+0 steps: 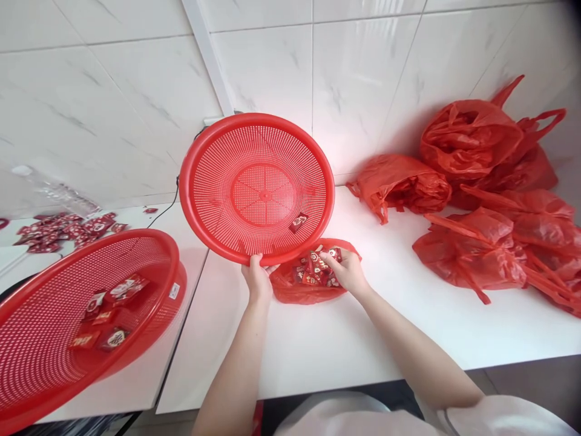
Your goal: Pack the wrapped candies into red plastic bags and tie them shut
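Slanting up to the right, a lone packet lies low in the tilted basket, beyond the red bag and between the two hands. The basket's near rim is clamped in the left hand; the right hand is laid on the bagged packets, but whether its grip is closed cannot be told.
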Action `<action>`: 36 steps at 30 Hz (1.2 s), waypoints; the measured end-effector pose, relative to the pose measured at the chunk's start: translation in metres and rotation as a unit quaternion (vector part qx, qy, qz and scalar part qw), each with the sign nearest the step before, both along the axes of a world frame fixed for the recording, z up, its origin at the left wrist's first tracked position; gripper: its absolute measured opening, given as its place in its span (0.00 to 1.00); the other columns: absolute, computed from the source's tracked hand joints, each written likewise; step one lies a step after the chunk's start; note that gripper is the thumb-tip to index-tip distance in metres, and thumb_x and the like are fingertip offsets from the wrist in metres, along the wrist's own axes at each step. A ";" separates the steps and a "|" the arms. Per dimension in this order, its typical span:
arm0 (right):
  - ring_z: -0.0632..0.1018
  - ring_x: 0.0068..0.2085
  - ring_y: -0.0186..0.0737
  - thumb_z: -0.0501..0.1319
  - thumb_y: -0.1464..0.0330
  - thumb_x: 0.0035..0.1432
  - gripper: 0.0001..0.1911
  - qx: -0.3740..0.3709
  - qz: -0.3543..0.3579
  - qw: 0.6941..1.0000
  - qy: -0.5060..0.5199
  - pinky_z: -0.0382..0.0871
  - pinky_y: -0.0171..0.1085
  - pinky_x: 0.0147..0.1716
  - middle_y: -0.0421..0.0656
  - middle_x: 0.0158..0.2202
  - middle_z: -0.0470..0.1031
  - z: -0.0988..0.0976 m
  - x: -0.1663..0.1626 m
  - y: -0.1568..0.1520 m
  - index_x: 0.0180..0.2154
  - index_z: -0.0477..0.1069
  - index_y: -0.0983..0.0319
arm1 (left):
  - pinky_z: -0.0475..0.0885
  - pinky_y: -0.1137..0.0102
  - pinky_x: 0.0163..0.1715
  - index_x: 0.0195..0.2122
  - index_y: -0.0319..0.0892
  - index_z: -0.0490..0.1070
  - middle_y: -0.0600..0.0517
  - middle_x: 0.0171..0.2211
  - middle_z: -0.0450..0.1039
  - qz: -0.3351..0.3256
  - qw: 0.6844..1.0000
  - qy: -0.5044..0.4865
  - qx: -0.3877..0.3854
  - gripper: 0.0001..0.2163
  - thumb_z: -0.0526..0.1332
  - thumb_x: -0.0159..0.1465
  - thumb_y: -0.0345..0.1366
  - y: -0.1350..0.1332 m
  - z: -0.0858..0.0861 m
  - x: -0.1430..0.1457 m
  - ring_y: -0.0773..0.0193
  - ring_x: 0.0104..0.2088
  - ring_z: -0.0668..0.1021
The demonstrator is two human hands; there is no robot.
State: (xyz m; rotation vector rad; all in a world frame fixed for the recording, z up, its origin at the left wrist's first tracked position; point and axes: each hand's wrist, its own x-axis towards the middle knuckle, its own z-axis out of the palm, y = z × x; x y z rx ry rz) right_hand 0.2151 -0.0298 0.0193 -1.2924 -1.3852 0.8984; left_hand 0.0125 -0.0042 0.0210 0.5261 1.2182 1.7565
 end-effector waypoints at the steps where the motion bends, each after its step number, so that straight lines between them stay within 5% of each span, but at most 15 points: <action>1: 0.67 0.21 0.34 0.61 0.50 0.55 0.23 -0.005 0.010 1.000 -0.012 0.62 0.34 0.22 0.36 0.18 0.66 -0.001 -0.001 -0.001 0.21 0.64 0.60 | 0.76 0.66 0.32 0.40 0.43 0.68 0.48 0.39 0.71 0.005 1.000 0.002 0.002 0.14 0.61 0.50 0.35 0.000 0.000 0.000 0.62 0.35 0.76; 5: 0.73 0.29 0.41 0.59 0.49 0.58 0.21 0.023 0.015 0.989 -0.146 0.68 0.38 0.28 0.42 0.27 0.73 -0.005 -0.003 -0.004 0.30 0.70 0.61 | 0.75 0.67 0.30 0.39 0.43 0.69 0.49 0.39 0.70 0.026 0.999 0.015 0.015 0.14 0.61 0.51 0.35 0.001 -0.001 -0.001 0.62 0.34 0.75; 10: 0.71 0.50 0.51 0.55 0.56 0.64 0.20 0.214 -0.109 0.923 -0.299 0.67 0.48 0.49 0.55 0.49 0.70 0.007 0.003 0.001 0.49 0.68 0.64 | 0.74 0.69 0.28 0.38 0.41 0.69 0.49 0.35 0.70 0.032 0.999 0.023 0.011 0.12 0.60 0.51 0.35 -0.003 0.002 0.002 0.62 0.33 0.75; 14: 0.70 0.53 0.49 0.51 0.60 0.67 0.17 0.266 -0.005 0.885 -0.382 0.62 0.49 0.54 0.52 0.51 0.72 0.028 0.001 0.019 0.49 0.69 0.62 | 0.75 0.68 0.30 0.40 0.40 0.71 0.48 0.37 0.73 -0.006 0.999 0.031 0.011 0.13 0.61 0.53 0.36 -0.012 0.006 0.013 0.59 0.35 0.77; 19: 0.68 0.58 0.58 0.50 0.53 0.66 0.29 0.219 0.040 0.849 -0.480 0.50 0.61 0.60 0.59 0.54 0.70 0.026 -0.008 0.041 0.54 0.68 0.69 | 0.75 0.67 0.30 0.40 0.39 0.72 0.46 0.37 0.76 -0.059 0.997 0.049 0.013 0.13 0.62 0.55 0.39 -0.018 0.004 0.024 0.56 0.36 0.79; 23: 0.74 0.50 0.52 0.54 0.52 0.63 0.26 0.229 0.176 0.854 -0.432 0.66 0.52 0.51 0.54 0.48 0.75 0.016 -0.005 0.032 0.53 0.70 0.64 | 0.76 0.67 0.28 0.40 0.39 0.72 0.46 0.37 0.75 -0.051 0.997 0.051 -0.007 0.13 0.61 0.56 0.39 -0.013 -0.002 0.018 0.56 0.35 0.79; 25: 0.76 0.48 0.46 0.54 0.58 0.65 0.19 0.259 0.201 0.882 -0.337 0.70 0.46 0.48 0.49 0.47 0.76 0.014 -0.003 0.018 0.52 0.71 0.59 | 0.77 0.66 0.29 0.41 0.40 0.71 0.46 0.37 0.75 -0.050 0.998 0.043 -0.011 0.12 0.60 0.57 0.39 -0.010 -0.004 0.014 0.57 0.35 0.79; 28: 0.78 0.43 0.41 0.54 0.65 0.66 0.13 0.260 0.092 0.946 -0.171 0.73 0.42 0.44 0.44 0.42 0.78 0.011 0.002 -0.004 0.50 0.72 0.56 | 0.77 0.66 0.30 0.43 0.42 0.70 0.46 0.40 0.74 -0.037 0.999 0.033 -0.012 0.13 0.60 0.58 0.38 -0.007 -0.003 0.011 0.59 0.36 0.79; 31: 0.79 0.41 0.44 0.56 0.66 0.64 0.13 0.256 -0.041 0.959 -0.116 0.75 0.44 0.42 0.45 0.41 0.78 0.002 0.005 -0.019 0.49 0.72 0.56 | 0.78 0.67 0.31 0.46 0.45 0.69 0.47 0.45 0.73 -0.027 0.999 0.020 -0.010 0.15 0.62 0.58 0.40 -0.007 0.001 0.008 0.60 0.38 0.79; 33: 0.79 0.43 0.45 0.55 0.66 0.65 0.15 0.271 -0.037 0.950 -0.149 0.75 0.46 0.44 0.46 0.43 0.78 -0.005 0.004 -0.021 0.52 0.71 0.56 | 0.78 0.67 0.32 0.49 0.47 0.68 0.47 0.47 0.72 -0.033 0.999 0.013 0.000 0.17 0.63 0.58 0.42 -0.008 0.004 0.006 0.60 0.39 0.79; 36: 0.76 0.50 0.45 0.51 0.68 0.67 0.19 0.276 0.059 0.927 -0.247 0.71 0.49 0.52 0.48 0.50 0.76 -0.012 -0.004 -0.017 0.57 0.67 0.56 | 0.78 0.67 0.33 0.49 0.48 0.67 0.47 0.48 0.72 -0.042 0.999 -0.004 0.014 0.18 0.63 0.58 0.41 -0.007 0.006 0.002 0.61 0.39 0.80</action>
